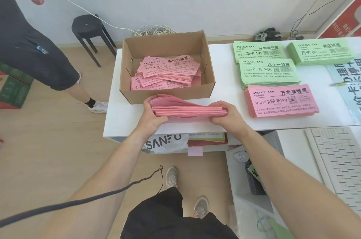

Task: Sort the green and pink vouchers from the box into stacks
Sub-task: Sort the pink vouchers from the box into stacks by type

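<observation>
Pink bundle (187, 110) of vouchers held on its long edge, low over the white tabletop (224, 82), just in front of the box (166, 95). Contact with the tabletop: cannot tell. Top sheets fan up at the left end. Left hand (154, 115) grasps the left end and right hand (224, 116) the right end, fingers (218, 105) curled over the top edge. Box is open cardboard, with loose pink vouchers (168, 72) heaped untidily inside. To the right of the box are three green stacks (267, 72), and a pink stack (281, 102) sits nearest the right hand. Keyboard (340, 158) on the lower desk at right. Black stool (88, 25) by the wall. Second person (29, 43) stands at far left.
</observation>
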Motion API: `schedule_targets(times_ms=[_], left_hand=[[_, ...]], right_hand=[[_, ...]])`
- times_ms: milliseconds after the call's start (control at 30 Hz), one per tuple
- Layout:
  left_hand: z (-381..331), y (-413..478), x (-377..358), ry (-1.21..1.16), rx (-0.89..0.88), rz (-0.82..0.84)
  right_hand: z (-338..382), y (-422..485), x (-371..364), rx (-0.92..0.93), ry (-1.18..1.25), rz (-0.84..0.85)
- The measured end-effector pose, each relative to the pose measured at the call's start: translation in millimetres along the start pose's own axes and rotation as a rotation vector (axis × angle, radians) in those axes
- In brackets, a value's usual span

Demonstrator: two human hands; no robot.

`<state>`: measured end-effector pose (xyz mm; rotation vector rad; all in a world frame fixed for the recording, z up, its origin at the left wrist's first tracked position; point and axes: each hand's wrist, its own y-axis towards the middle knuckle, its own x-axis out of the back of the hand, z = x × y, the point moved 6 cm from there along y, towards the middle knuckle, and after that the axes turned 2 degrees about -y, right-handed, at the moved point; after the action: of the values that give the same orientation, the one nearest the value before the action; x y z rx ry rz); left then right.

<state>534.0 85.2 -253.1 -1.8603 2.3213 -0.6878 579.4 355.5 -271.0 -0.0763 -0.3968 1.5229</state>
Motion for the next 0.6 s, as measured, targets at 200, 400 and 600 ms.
schedule_targets(times_ms=[200, 400, 600], left_hand=[[3.2, 0.8, 4.4, 0.059, 0.021, 0.011], [0.6, -1.6, 4.7, 0.084, 0.028, 0.03], [0.6, 2.7, 11.8, 0.223, -0.041, 0.004]], right_hand=[[6.2, 5.5, -7.7, 0.005, -0.026, 0.099], [7.9, 11.9, -6.3, -0.027, -0.093, 0.131], [11.1, 11.2, -6.6, -0.039, -0.111, 0.115]])
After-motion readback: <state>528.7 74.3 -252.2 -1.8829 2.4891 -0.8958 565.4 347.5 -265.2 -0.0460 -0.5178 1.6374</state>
